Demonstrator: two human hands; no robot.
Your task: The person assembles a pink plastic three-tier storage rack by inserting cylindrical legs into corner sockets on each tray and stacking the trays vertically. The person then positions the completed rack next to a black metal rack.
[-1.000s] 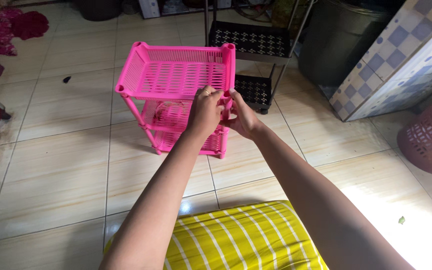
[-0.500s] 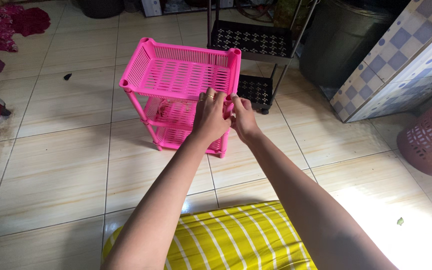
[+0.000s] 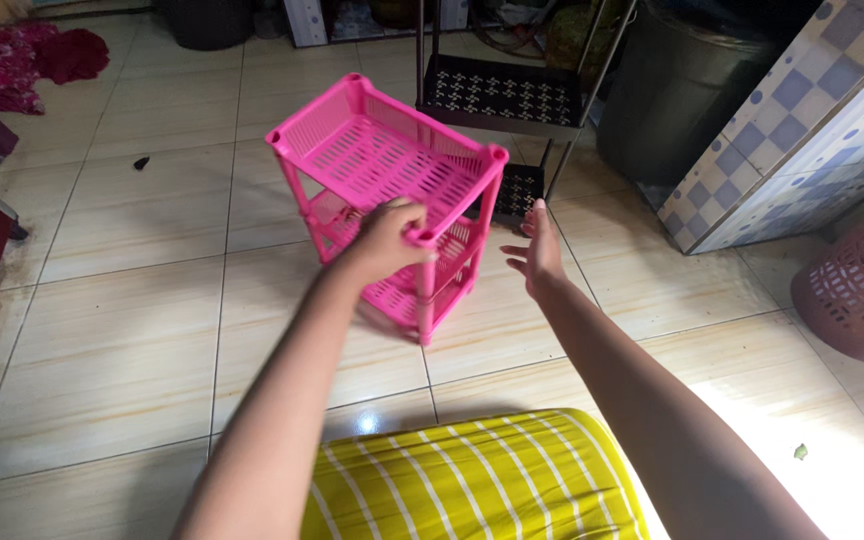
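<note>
The left hand (image 3: 392, 235) reached forward with its fingers curled tight over the near rim of the pink plastic rack (image 3: 392, 190), which stood tilted on the tiled floor (image 3: 132, 330) just in front of a dark metal shelf (image 3: 502, 95). The right hand (image 3: 537, 250) hovered just beside the rack's corner post, fingers spread and holding nothing. The rack's slotted trays looked bare, and a reddish-brown laundry basket (image 3: 862, 290) stood well apart at the right.

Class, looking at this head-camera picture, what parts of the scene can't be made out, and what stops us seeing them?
- Pink slatted plastic rack: head view; the left hand covers part of its near rim.
- Right hand: palm turned away.
- Perforated mauve basket: cut by right edge.
- Black metal shelf: top cut by upper edge.
</note>
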